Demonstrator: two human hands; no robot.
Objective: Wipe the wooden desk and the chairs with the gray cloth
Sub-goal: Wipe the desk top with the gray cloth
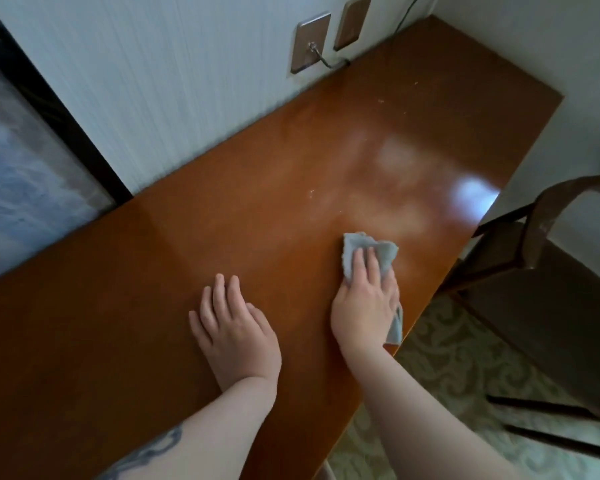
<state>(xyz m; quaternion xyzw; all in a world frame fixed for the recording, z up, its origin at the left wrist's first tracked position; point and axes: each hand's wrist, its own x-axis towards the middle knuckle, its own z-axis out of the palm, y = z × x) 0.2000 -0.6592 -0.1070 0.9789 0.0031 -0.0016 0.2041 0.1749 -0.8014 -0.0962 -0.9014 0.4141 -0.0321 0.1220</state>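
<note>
The long wooden desk (222,220) runs from the lower left to the upper right along a white wall. My right hand (366,296) presses the gray cloth (381,252) flat on the desktop near its right edge, fingers straight on top of it. Part of the cloth sticks out beyond my fingertips and a corner hangs by my wrist at the desk edge. To the left of it, my left hand (232,323) rests flat on the bare wood, fingers straight. A dark wooden chair (548,271) stands to the right of the desk.
Two metal wall plates (309,43) with a cable sit on the wall behind the desk's far end. White specks and dusty smears (326,199) lie on the desktop ahead of the cloth. Patterned carpet (447,368) lies between desk and chair. A dark-framed window (25,150) is at the left.
</note>
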